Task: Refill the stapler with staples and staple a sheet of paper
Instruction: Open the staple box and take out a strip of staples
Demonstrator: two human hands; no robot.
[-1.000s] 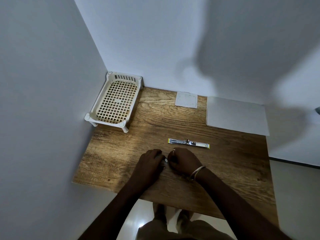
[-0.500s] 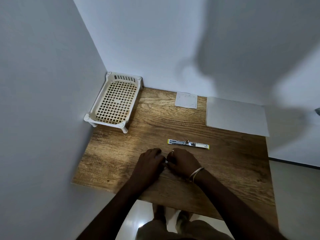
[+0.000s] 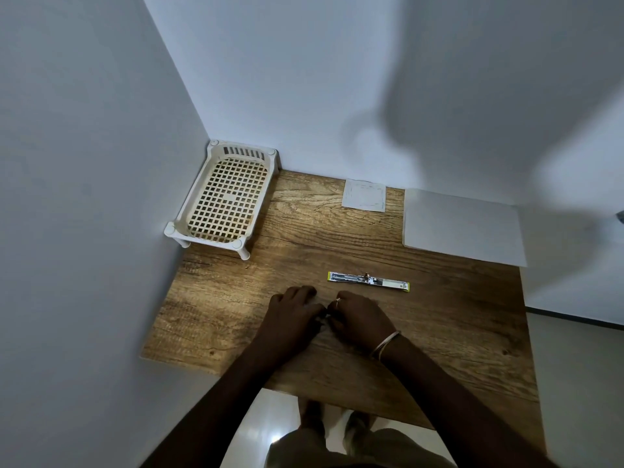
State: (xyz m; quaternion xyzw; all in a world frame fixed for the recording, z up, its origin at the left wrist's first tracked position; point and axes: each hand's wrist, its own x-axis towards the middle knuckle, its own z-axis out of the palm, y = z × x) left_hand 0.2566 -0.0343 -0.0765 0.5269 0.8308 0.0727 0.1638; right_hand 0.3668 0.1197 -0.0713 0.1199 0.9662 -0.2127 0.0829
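Observation:
The stapler (image 3: 368,281), a long thin yellow-and-metal one, lies opened out flat on the wooden table (image 3: 456,309), just beyond my hands. My left hand (image 3: 292,320) and my right hand (image 3: 363,319) rest on the table with fingertips meeting. Between them they pinch a small pale metallic piece (image 3: 323,318), which looks like a strip of staples and is mostly hidden by the fingers. A white sheet of paper (image 3: 462,228) lies at the back right of the table.
A cream plastic lattice tray (image 3: 189,228) on short legs stands in the back left corner against the walls. A small white square of paper or a flat packet (image 3: 364,194) lies at the back edge. The table's right edge drops to the floor.
Both hands stay together at the same spot, with only slight finger movement. The stapler and the paper have not moved.

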